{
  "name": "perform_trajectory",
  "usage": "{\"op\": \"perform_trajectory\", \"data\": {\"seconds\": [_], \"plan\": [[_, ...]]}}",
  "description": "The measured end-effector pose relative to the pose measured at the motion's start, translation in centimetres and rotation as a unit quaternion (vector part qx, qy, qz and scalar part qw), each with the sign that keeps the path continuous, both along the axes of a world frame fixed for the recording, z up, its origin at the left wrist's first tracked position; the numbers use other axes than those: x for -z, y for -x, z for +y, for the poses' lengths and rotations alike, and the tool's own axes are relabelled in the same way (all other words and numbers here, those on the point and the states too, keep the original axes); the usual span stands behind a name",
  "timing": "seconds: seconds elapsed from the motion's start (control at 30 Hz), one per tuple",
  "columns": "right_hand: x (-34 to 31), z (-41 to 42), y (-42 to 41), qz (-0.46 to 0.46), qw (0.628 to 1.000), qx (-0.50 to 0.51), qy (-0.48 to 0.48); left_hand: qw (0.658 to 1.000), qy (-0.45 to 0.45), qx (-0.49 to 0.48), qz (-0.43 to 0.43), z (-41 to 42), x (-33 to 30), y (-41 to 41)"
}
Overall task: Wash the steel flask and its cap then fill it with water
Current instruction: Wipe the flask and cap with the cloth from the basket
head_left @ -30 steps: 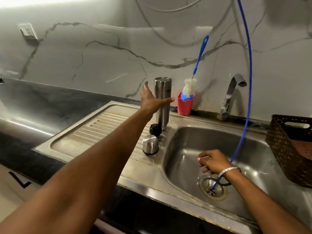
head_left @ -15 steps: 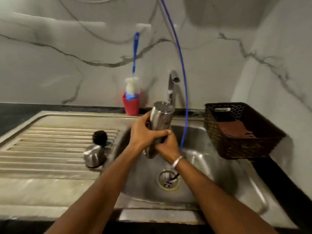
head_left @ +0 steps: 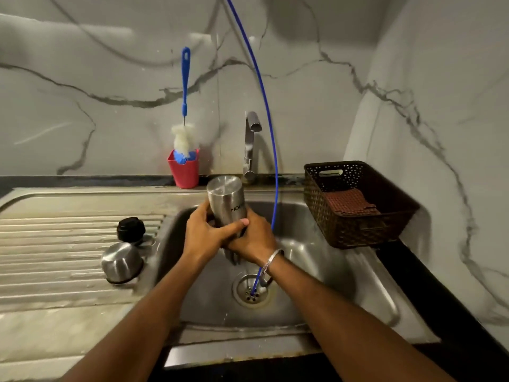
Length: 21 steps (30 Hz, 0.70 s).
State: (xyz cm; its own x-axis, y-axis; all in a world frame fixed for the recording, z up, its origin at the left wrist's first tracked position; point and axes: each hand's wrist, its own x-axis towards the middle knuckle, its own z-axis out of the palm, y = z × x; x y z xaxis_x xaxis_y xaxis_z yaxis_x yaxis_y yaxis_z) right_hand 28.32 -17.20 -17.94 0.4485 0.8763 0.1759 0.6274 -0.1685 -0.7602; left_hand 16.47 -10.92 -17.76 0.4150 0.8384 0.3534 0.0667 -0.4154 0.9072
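Fingers (head_left: 205,216) of both hands are wrapped round the steel flask (head_left: 226,201), held upside down over the sink (head_left: 344,271), so washing's barely started and the dry tap (head_left: 252,144) probably needs opening next

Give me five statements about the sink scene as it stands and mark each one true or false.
1. Both hands, left hand and right hand, hold the steel flask over the sink basin. True.
2. The steel cap lies inside the basin. False: it sits on the drainboard.
3. The bottle brush stands in a red cup. True.
4. The brown basket is left of the sink. False: it is to the right.
5. The black stopper is screwed into the flask. False: it sits beside the steel cap.
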Motion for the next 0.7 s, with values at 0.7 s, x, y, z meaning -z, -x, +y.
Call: {"op": "perform_trajectory", "data": {"seconds": [0.7], "plan": [[-11.9, -1.5, -22.3, -0.289, 0.855, 0.071, 0.424, 0.991, 0.103, 0.066, -0.059, 1.3, 1.0, -1.6]]}}
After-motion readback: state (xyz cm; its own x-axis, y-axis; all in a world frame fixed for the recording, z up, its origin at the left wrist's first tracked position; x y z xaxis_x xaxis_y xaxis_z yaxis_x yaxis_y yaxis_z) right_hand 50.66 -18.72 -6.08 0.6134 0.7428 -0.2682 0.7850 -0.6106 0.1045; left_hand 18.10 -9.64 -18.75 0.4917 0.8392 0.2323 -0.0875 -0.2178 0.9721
